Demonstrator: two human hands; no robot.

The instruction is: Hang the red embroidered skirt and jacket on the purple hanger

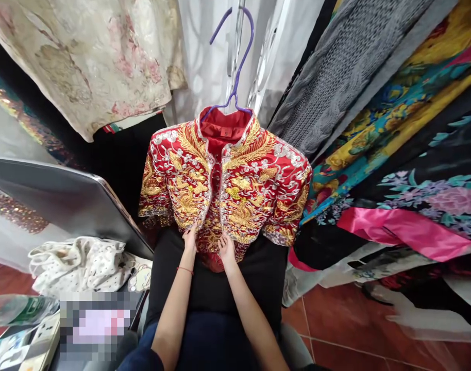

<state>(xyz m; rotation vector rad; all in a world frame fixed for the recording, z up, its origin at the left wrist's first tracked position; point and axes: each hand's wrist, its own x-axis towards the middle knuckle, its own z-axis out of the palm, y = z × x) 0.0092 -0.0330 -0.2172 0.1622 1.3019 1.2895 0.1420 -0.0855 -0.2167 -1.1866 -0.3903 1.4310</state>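
A short red jacket (247, 180) with gold and silver embroidery hangs on a purple hanger (240, 72), its lower part over my lap. Its front is parted, showing the red lining and a small size label (226, 132) at the neck. My left hand (190, 238) pinches the lower front edge on the left side. Opposite it, my right hand (225, 246) has its fingers closed on the other front edge near the hem. The hanger's hook stands up above the collar.
Hanging clothes crowd both sides, among them a grey knit (336, 77) and a pale floral garment (96, 56). At left are a dark panel (65, 201), a polka-dot cloth (81, 265) and a plastic bottle (22, 309). Red floor tiles (336, 324) show lower right.
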